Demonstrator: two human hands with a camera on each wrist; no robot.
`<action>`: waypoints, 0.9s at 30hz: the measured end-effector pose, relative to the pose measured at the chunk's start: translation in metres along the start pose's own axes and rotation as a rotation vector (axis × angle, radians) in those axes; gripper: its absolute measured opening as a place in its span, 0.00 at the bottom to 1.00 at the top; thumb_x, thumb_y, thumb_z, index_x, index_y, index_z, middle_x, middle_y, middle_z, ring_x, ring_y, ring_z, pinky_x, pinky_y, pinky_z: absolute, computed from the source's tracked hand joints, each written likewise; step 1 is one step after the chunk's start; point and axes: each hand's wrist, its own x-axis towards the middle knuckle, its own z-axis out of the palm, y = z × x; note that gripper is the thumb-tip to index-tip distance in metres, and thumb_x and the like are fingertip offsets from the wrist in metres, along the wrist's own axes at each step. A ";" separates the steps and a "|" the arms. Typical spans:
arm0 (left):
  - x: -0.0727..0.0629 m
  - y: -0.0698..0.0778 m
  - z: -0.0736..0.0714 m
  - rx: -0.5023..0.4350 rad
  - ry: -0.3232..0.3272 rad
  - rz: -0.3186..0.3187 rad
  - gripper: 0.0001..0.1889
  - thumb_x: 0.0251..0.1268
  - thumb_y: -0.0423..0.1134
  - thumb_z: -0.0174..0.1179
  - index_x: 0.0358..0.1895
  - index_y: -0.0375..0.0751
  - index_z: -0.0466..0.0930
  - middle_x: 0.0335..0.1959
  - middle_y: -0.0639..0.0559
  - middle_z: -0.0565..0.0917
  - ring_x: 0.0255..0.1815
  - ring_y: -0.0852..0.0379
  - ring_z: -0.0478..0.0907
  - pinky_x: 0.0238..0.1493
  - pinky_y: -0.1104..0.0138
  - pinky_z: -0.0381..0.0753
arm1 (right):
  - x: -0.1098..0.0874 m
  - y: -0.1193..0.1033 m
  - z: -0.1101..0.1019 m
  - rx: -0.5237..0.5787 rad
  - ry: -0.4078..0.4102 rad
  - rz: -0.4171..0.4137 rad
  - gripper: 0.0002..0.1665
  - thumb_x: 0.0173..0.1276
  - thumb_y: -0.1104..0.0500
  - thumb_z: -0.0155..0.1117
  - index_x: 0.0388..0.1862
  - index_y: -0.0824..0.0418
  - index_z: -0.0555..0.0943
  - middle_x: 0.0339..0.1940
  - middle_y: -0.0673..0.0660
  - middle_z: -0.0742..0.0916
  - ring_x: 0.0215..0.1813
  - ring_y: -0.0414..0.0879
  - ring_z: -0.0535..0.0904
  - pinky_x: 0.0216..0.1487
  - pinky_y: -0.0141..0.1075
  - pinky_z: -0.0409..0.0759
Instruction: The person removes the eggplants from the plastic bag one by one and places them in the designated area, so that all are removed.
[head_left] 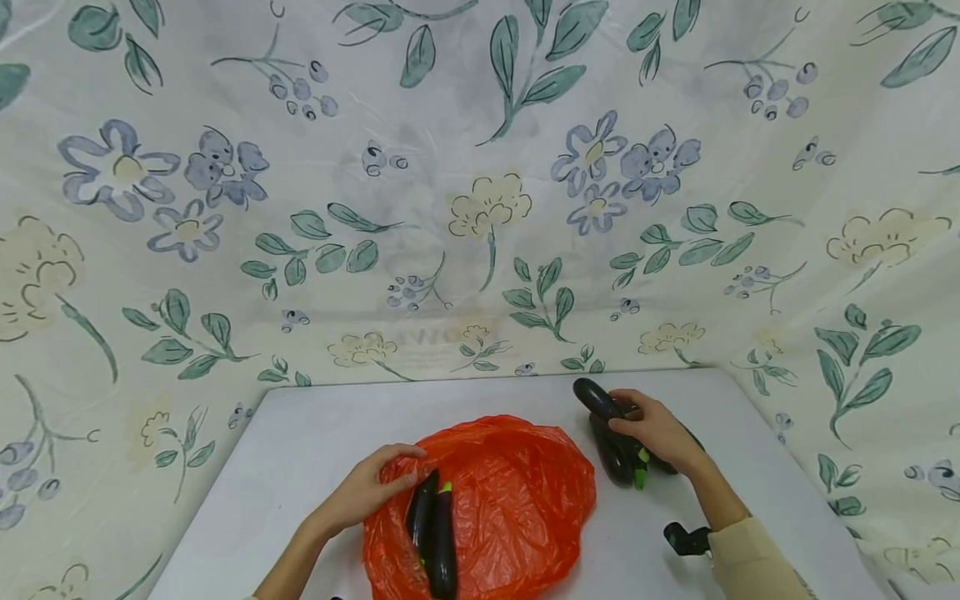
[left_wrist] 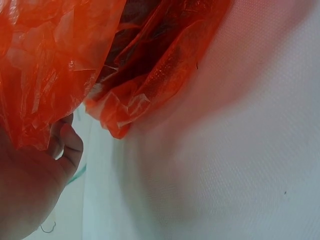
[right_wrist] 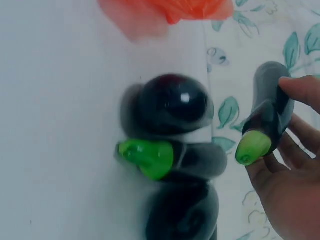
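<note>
My right hand [head_left: 656, 429] grips a dark eggplant [head_left: 592, 396] above the right side of the table. In the right wrist view, that eggplant [right_wrist: 270, 100] shows a pale green stem end, and the thumb and fingers [right_wrist: 302, 92] lie around its body. Below it, several more eggplants [head_left: 611, 450] lie close together on the table, one with a bright green cap [right_wrist: 150, 155]. The left hand [head_left: 375, 487] holds the edge of a crumpled red plastic bag [head_left: 517, 500], its fingertips partly covered by the film. Two slender eggplants [head_left: 444, 542] lie at the bag's left side.
A small black object [head_left: 686, 540] is by the right forearm, near the sleeve. The white table [head_left: 300, 442] ends at a floral-patterned sheet [head_left: 480, 250] rising behind and along the sides.
</note>
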 end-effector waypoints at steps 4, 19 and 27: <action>0.000 -0.003 0.000 0.007 0.003 -0.013 0.19 0.70 0.49 0.63 0.61 0.52 0.79 0.66 0.43 0.75 0.67 0.38 0.71 0.54 0.52 0.85 | -0.001 0.006 -0.006 0.001 0.015 -0.019 0.34 0.72 0.52 0.65 0.73 0.61 0.68 0.67 0.67 0.78 0.61 0.58 0.78 0.59 0.51 0.81; 0.002 -0.004 0.001 0.011 0.004 -0.035 0.19 0.69 0.50 0.64 0.60 0.54 0.79 0.66 0.44 0.75 0.68 0.38 0.70 0.55 0.51 0.84 | -0.007 0.021 -0.030 -0.041 0.151 -0.012 0.34 0.73 0.54 0.65 0.73 0.61 0.68 0.67 0.69 0.76 0.65 0.66 0.75 0.57 0.52 0.81; 0.001 -0.006 0.003 0.011 -0.002 -0.030 0.19 0.70 0.51 0.63 0.61 0.55 0.79 0.65 0.44 0.76 0.68 0.37 0.70 0.56 0.49 0.83 | -0.008 0.029 -0.044 -0.100 0.282 0.020 0.32 0.75 0.54 0.62 0.72 0.66 0.68 0.69 0.71 0.75 0.63 0.68 0.76 0.58 0.55 0.79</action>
